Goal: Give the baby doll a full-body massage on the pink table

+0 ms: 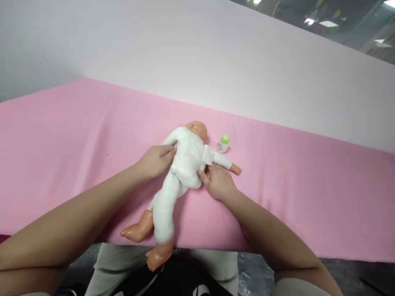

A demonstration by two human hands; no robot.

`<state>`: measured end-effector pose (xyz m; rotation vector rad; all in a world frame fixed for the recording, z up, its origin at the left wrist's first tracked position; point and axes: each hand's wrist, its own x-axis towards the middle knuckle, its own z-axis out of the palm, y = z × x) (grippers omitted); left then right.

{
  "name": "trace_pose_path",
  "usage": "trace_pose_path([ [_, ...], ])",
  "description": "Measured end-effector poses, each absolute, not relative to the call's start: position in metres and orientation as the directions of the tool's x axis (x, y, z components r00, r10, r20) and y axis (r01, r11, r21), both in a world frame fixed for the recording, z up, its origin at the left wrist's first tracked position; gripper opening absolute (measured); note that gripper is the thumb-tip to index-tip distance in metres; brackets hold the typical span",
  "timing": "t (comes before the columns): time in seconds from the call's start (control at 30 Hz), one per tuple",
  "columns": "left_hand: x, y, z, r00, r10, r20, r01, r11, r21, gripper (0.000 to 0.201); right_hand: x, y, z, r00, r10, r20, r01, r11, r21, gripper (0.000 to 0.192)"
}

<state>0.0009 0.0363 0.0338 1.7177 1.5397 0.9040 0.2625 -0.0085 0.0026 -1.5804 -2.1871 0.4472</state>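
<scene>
A baby doll (188, 158) with a white cloth body lies on the pink table, back up as far as I can see. Its bare head points away from me and its feet hang toward the near edge. My left hand (158, 160) grips the left side of its torso, with fingers partly hidden beside and under it. On the opposite side, my right hand (219, 180) holds the torso near the hip, thumb over the cloth and fingers tucked beneath the doll's arm. Past the doll's right arm stands a small clear bottle (222, 144) with a green cap.
The pink covering (293, 185) spreads widely to both sides. A white wall panel (200, 57) rises behind the table, with glass (324, 24) above it at upper right. My legs (111, 267) are close to the table's near edge, above a dark floor.
</scene>
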Motion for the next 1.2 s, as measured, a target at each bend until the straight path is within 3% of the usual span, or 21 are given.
trace_pose_path([
  [0.13, 0.000, 0.022, 0.039, 0.156, 0.900, 0.406, 0.624, -0.409, 0.666, 0.041, 0.264, -0.006, 0.003, -0.277, 0.953, 0.122, 0.834, 0.302, -0.461, 0.060],
  [0.23, 0.002, 0.016, 0.041, 0.379, 0.784, 0.491, 0.541, -0.618, 0.570, 0.062, 0.264, -0.006, 0.004, -0.275, 0.953, 0.130, 0.826, 0.303, -0.474, 0.056],
  [0.33, 0.002, 0.020, 0.040, 0.524, 0.755, 0.394, 0.553, -0.654, 0.517, 0.062, 0.264, -0.005, 0.005, -0.255, 0.955, 0.151, 0.825, 0.296, -0.481, 0.053],
  [0.53, -0.007, 0.046, 0.028, 0.502, 0.831, 0.239, 0.695, -0.552, 0.461, 0.066, 0.266, -0.003, 0.005, -0.239, 0.952, 0.193, 0.772, 0.307, -0.557, 0.051],
  [0.77, -0.003, 0.044, 0.023, 0.526, 0.850, -0.007, 0.795, -0.489, 0.358, 0.080, 0.258, -0.010, -0.005, -0.273, 0.944, 0.186, 0.697, 0.327, -0.638, 0.082],
  [1.03, 0.017, 0.032, 0.013, 0.518, 0.853, -0.066, 0.737, -0.406, 0.540, 0.113, 0.254, -0.010, -0.011, -0.243, 0.960, 0.141, 0.722, 0.276, -0.634, 0.100],
  [1.2, 0.020, 0.037, 0.005, 0.496, 0.868, 0.010, 0.704, -0.409, 0.580, 0.112, 0.254, -0.009, -0.011, -0.238, 0.965, 0.109, 0.726, 0.251, -0.640, 0.103],
])
